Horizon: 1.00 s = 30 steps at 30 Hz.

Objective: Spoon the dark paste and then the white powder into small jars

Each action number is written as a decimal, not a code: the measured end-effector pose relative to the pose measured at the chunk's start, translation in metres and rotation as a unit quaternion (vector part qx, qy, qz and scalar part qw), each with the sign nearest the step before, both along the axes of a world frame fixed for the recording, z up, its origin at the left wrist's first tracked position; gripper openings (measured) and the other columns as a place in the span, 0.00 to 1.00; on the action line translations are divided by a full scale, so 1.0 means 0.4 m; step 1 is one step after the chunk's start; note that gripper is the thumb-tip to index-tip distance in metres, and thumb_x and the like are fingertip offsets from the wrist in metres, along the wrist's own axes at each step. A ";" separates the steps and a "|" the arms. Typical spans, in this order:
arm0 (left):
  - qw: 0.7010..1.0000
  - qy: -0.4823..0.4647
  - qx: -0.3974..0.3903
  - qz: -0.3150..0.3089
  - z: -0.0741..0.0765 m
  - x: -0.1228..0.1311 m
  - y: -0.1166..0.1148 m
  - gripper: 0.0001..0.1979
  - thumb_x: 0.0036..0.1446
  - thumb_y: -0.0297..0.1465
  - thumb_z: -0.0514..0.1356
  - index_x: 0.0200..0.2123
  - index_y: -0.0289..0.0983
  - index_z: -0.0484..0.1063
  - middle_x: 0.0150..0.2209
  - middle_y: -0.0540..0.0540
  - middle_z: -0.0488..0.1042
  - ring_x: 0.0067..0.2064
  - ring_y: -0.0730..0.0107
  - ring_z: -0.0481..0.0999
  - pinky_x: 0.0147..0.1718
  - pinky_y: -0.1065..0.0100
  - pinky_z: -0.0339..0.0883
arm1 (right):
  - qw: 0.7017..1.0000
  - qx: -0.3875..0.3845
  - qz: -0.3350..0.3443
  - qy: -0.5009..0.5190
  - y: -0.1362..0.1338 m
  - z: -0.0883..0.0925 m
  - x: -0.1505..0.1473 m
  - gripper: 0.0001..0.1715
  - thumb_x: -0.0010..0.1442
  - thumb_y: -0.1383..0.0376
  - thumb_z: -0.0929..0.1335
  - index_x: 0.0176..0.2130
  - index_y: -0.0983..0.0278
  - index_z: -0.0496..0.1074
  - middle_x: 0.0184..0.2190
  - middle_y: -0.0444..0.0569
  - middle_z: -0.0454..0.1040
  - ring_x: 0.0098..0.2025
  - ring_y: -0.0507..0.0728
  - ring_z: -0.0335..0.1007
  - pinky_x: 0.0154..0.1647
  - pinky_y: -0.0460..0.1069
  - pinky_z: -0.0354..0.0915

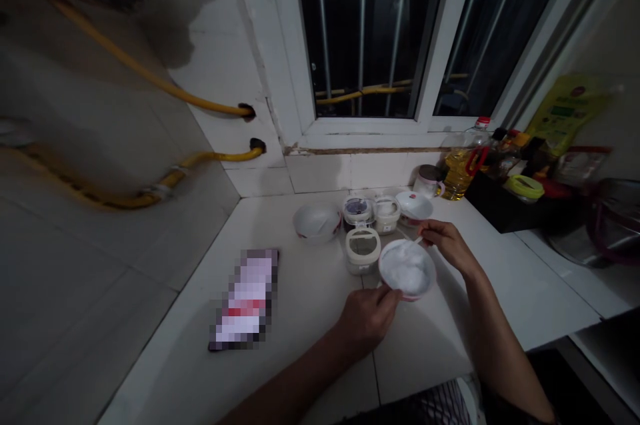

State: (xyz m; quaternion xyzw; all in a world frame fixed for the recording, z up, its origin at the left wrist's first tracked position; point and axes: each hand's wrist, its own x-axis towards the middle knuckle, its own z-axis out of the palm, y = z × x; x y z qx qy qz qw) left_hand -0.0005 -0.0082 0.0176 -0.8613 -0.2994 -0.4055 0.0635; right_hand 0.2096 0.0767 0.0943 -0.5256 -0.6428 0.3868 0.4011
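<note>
A bowl of white powder (407, 271) stands on the counter between my hands. My left hand (370, 318) is closed on the near left rim of the bowl. With pinched fingers, my right hand (447, 245) grips a thin white spoon (416, 241) at the far right of the rim, its lower end reaching into the powder. Just left of the bowl is a jar with a clear lid (363, 246). Behind it stand a jar with dark contents (359, 210) and a jar with pale contents (387, 211).
Another bowl (317, 223) sits left of the jars, and a white bowl (414, 207) behind. Along the back right are a lidded mug (429, 179), an oil bottle (461, 168) and a black condiment box (500, 201). A blurred-out phone (245, 298) lies at left.
</note>
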 end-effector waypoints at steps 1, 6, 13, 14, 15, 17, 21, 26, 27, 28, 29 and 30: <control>1.000 0.000 0.001 -0.001 0.000 0.000 0.000 0.12 0.65 0.25 0.47 0.39 0.33 0.71 0.26 0.46 0.75 0.24 0.71 0.75 0.23 0.73 0.69 | 1.000 0.001 -0.012 0.011 0.000 0.005 0.006 0.08 0.45 0.62 0.65 0.24 0.63 0.71 0.18 0.41 0.65 0.24 0.52 0.60 0.28 0.47 0.55; 1.000 -0.011 0.006 -0.003 -0.003 0.001 0.001 0.11 0.64 0.25 0.48 0.40 0.33 0.71 0.26 0.46 0.75 0.24 0.71 0.75 0.23 0.73 0.68 | 0.998 -0.007 -0.039 0.052 0.003 0.015 0.021 0.08 0.42 0.62 0.66 0.24 0.64 0.72 0.17 0.41 0.65 0.23 0.52 0.58 0.28 0.48 0.54; 1.000 -0.010 0.012 0.002 -0.002 0.002 0.000 0.11 0.65 0.25 0.48 0.40 0.33 0.70 0.25 0.47 0.74 0.22 0.72 0.73 0.21 0.73 0.66 | 0.993 -0.045 -0.048 0.100 0.006 0.009 0.008 0.07 0.39 0.64 0.66 0.21 0.64 0.72 0.15 0.41 0.65 0.21 0.50 0.57 0.25 0.47 0.51; 1.000 -0.012 0.014 0.000 -0.001 0.002 0.000 0.11 0.65 0.25 0.48 0.40 0.33 0.70 0.25 0.47 0.74 0.22 0.72 0.73 0.21 0.73 0.66 | 0.991 -0.053 -0.052 0.107 0.005 0.010 0.007 0.06 0.38 0.65 0.66 0.21 0.64 0.72 0.14 0.41 0.65 0.20 0.50 0.57 0.24 0.47 0.51; 1.000 -0.013 0.014 -0.002 -0.001 0.001 0.000 0.11 0.65 0.25 0.48 0.40 0.32 0.70 0.26 0.46 0.74 0.23 0.71 0.73 0.21 0.73 0.66 | 0.990 -0.061 -0.055 0.114 0.005 0.011 0.007 0.06 0.38 0.65 0.66 0.21 0.65 0.72 0.14 0.41 0.65 0.20 0.50 0.56 0.24 0.47 0.50; 1.000 -0.013 0.012 -0.005 0.001 0.000 0.000 0.11 0.65 0.25 0.48 0.40 0.33 0.70 0.26 0.46 0.75 0.23 0.72 0.74 0.22 0.73 0.66 | 0.988 -0.070 -0.060 0.123 0.006 0.012 0.007 0.06 0.38 0.66 0.66 0.20 0.65 0.72 0.12 0.41 0.65 0.19 0.49 0.55 0.24 0.47 0.49; 1.000 -0.008 0.012 -0.002 0.001 -0.001 0.000 0.11 0.65 0.25 0.47 0.40 0.33 0.70 0.25 0.47 0.74 0.22 0.72 0.73 0.21 0.74 0.65 | 0.985 -0.079 -0.066 0.140 0.012 0.011 0.012 0.07 0.37 0.65 0.66 0.20 0.65 0.72 0.12 0.41 0.64 0.18 0.49 0.55 0.23 0.47 0.48; 1.000 -0.017 0.013 -0.006 -0.001 0.001 -0.001 0.11 0.65 0.25 0.47 0.40 0.33 0.70 0.26 0.47 0.74 0.23 0.71 0.73 0.21 0.73 0.65 | 0.980 -0.099 -0.063 0.162 0.015 0.011 0.013 0.06 0.37 0.66 0.67 0.20 0.66 0.72 0.12 0.42 0.64 0.17 0.48 0.55 0.22 0.47 0.48; 1.000 -0.018 0.014 -0.006 -0.001 0.002 0.000 0.11 0.65 0.25 0.48 0.40 0.33 0.70 0.26 0.47 0.74 0.22 0.71 0.73 0.21 0.73 0.65 | 0.979 -0.102 -0.062 0.165 0.015 0.011 0.013 0.06 0.37 0.66 0.67 0.20 0.66 0.72 0.12 0.42 0.64 0.17 0.48 0.55 0.22 0.46 0.48; 1.000 -0.018 0.015 -0.007 0.000 0.002 0.000 0.11 0.65 0.25 0.48 0.40 0.33 0.70 0.26 0.47 0.74 0.23 0.71 0.73 0.21 0.73 0.66 | 0.978 -0.105 -0.060 0.168 0.014 0.012 0.012 0.06 0.37 0.66 0.67 0.20 0.66 0.72 0.12 0.42 0.64 0.17 0.48 0.55 0.22 0.46 0.49; 1.000 -0.018 0.016 -0.007 0.000 0.002 0.000 0.11 0.65 0.25 0.48 0.41 0.32 0.70 0.26 0.47 0.74 0.23 0.71 0.74 0.21 0.73 0.66 | 0.978 -0.108 -0.060 0.171 0.014 0.013 0.011 0.06 0.37 0.66 0.67 0.21 0.66 0.73 0.12 0.42 0.64 0.17 0.48 0.55 0.21 0.46 0.49; 1.000 -0.017 0.016 -0.007 0.001 0.001 0.000 0.11 0.65 0.25 0.48 0.41 0.32 0.70 0.25 0.47 0.74 0.23 0.71 0.74 0.21 0.73 0.66 | 0.977 -0.110 -0.059 0.173 0.013 0.013 0.011 0.06 0.37 0.66 0.68 0.21 0.66 0.73 0.12 0.42 0.64 0.17 0.48 0.55 0.21 0.46 0.49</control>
